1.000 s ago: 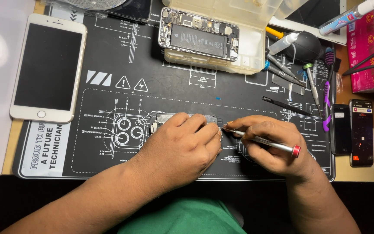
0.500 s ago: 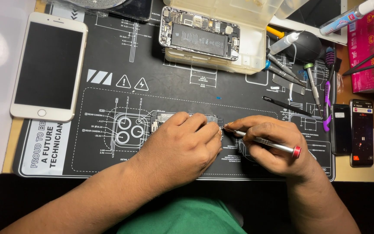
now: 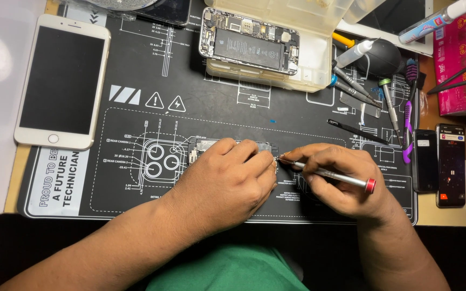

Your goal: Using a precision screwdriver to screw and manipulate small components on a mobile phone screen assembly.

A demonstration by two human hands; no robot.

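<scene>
Left hand [image 3: 227, 180] lies cupped over a small opened phone chassis [image 3: 203, 148] at the middle of the black repair mat [image 3: 211, 108], fingers pressing it down; most of it is hidden. Right hand [image 3: 333, 180] pinches a silver screwdriver [image 3: 333, 175] with a red end cap, tip at the chassis's right edge. White smartphone [image 3: 60, 81] lies far left. Opened phone [image 3: 249, 46] rests on a plastic box [image 3: 311, 54]. Spare screwdrivers [image 3: 351, 89], black tweezers [image 3: 357, 132], purple tool [image 3: 407, 126], two dark phones [image 3: 438, 161] crowd the right.

Shiny metal screwdriver [image 3: 330, 174], matt black rubbery mat [image 3: 217, 116], glossy glass white phone [image 3: 60, 81], cloudy plastic box [image 3: 303, 48].
</scene>
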